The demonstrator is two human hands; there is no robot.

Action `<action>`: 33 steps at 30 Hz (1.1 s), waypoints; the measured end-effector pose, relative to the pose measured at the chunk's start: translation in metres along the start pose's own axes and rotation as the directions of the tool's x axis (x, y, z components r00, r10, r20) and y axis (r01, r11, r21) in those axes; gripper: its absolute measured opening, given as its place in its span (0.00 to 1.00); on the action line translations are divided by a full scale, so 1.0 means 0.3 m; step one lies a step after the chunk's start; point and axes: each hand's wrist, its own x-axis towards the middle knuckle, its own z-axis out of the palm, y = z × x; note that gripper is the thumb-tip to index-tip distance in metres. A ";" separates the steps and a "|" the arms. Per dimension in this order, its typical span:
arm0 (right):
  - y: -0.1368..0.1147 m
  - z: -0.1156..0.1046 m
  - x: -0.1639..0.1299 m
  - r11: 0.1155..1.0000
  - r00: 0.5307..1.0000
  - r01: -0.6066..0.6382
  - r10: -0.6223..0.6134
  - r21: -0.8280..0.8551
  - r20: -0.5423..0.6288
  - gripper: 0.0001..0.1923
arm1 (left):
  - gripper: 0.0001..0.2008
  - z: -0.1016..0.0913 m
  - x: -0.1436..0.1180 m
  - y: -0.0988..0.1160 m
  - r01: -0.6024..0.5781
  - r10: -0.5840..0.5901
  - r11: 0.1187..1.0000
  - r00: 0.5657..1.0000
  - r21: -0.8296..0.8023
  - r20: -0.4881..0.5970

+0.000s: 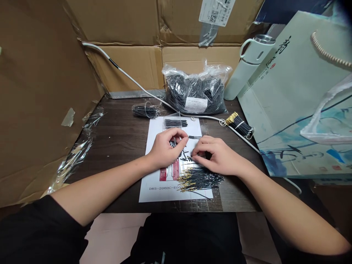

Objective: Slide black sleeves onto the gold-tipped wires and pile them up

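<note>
My left hand (167, 147) is closed in a pinch on thin black wires (194, 137) that stick out to the right from the fingertips. My right hand (217, 154) is also closed, its thumb and forefinger together beside short black tubes (186, 159) scattered on the printed paper sheet (150, 181). What lies between those fingertips is too small to make out. Just below that hand spreads a loose pile of black wires with gold tips (200, 178). Beyond my left hand lies a clear box of black wires (176, 123).
A tied wire bundle (239, 124) lies at right, a bagged one (146, 111) at back left. Behind stand a large plastic bag of black wires (195, 90), a pale green bottle (243, 69) and a paper bag (288, 110). A white cable (137, 85) crosses the table; cardboard (126, 69) encloses it.
</note>
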 end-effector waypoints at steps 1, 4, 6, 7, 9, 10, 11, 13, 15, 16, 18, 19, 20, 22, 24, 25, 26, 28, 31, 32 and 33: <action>-0.002 0.000 0.000 1.000 1.000 0.001 -0.001 -0.005 0.002 0.04 | 0.03 0.000 0.000 0.000 -0.001 0.001 1.000 1.000 -0.002 0.001; -0.009 -0.008 -0.001 1.000 0.999 0.008 -0.007 -0.010 0.052 0.03 | 0.03 0.000 0.002 0.002 0.000 0.000 1.000 1.000 -0.005 0.003; -0.013 -0.013 -0.003 1.000 0.992 0.022 -0.021 -0.012 0.121 0.04 | 0.04 0.001 0.002 0.003 0.003 -0.002 1.000 1.000 -0.010 0.005; -0.015 -0.015 -0.005 0.999 0.988 0.030 -0.027 -0.015 0.153 0.04 | 0.04 0.001 0.003 0.003 0.004 -0.004 1.000 1.000 -0.013 0.006; -0.017 -0.016 -0.006 0.999 0.980 0.042 -0.036 -0.028 0.194 0.05 | 0.04 0.002 0.003 0.004 0.005 -0.005 1.000 1.000 -0.015 0.008; -0.017 -0.015 -0.007 0.998 0.978 0.046 -0.037 -0.037 0.205 0.06 | 0.04 0.002 0.004 0.004 0.004 -0.004 1.000 1.000 -0.016 0.009; -0.018 -0.014 -0.007 0.998 0.977 0.047 -0.036 -0.050 0.211 0.06 | 0.04 0.002 0.004 0.004 0.003 -0.003 1.000 1.000 -0.015 0.010; -0.019 -0.010 -0.008 0.995 0.976 0.048 -0.027 -0.091 0.218 0.07 | 0.04 0.001 0.005 0.004 0.002 -0.001 1.000 1.000 -0.014 0.012; -0.023 -0.007 -0.008 0.988 0.974 0.051 -0.016 -0.149 0.227 0.08 | 0.04 0.000 0.005 0.004 0.001 -0.001 1.000 1.000 -0.012 0.016; -0.026 -0.006 -0.008 0.983 0.973 0.053 -0.011 -0.176 0.232 0.08 | 0.04 0.000 0.005 0.004 0.001 -0.001 1.000 1.000 -0.011 0.018; -0.031 -0.007 -0.008 0.975 0.973 0.060 -0.009 -0.213 0.233 0.09 | 0.04 -0.001 0.005 0.003 0.001 -0.001 1.000 1.000 -0.012 0.020; -0.034 -0.010 -0.008 0.974 0.975 0.062 -0.011 -0.220 0.222 0.09 | 0.04 -0.002 0.005 0.004 -0.001 0.001 1.000 1.000 -0.015 0.019; -0.036 -0.015 -0.008 0.974 0.979 0.063 -0.017 -0.219 0.205 0.09 | 0.04 -0.002 0.005 0.004 -0.002 0.002 1.000 1.000 -0.018 0.018; -0.038 -0.027 -0.007 0.980 0.987 0.061 -0.032 -0.189 0.155 0.08 | 0.04 -0.002 0.005 0.005 -0.002 0.002 1.000 1.000 -0.022 0.016; -0.036 -0.040 -0.007 0.991 0.996 0.040 -0.030 -0.124 0.085 0.07 | 0.04 -0.002 0.005 0.005 0.007 -0.007 1.000 1.000 -0.020 0.012; -0.033 -0.045 -0.007 0.996 0.999 0.026 -0.023 -0.083 0.043 0.07 | 0.05 -0.001 0.005 0.005 0.015 -0.015 1.000 1.000 -0.020 0.010; -0.029 -0.048 -0.007 0.999 1.000 0.012 -0.012 -0.042 -0.005 0.07 | 0.05 -0.001 0.006 0.004 0.023 -0.023 1.000 1.000 -0.021 0.006; -0.017 -0.049 -0.009 0.999 0.992 -0.018 0.023 0.037 -0.122 0.05 | 0.05 -0.001 0.006 0.001 0.038 -0.038 0.999 0.999 -0.028 -0.003; 0.004 -0.039 -0.012 0.987 0.955 -0.089 0.122 0.131 -0.271 0.08 | 0.05 -0.002 0.006 -0.003 0.052 -0.053 0.997 0.999 -0.048 -0.010; 0.011 -0.035 -0.013 0.982 0.940 -0.116 0.158 0.151 -0.304 0.08 | 0.05 -0.002 0.006 -0.004 0.055 -0.056 0.997 0.998 -0.053 -0.011; 0.016 -0.032 -0.014 0.977 0.926 -0.138 0.186 0.165 -0.329 0.08 | 0.05 -0.003 0.006 -0.005 0.058 -0.059 0.997 0.998 -0.058 -0.012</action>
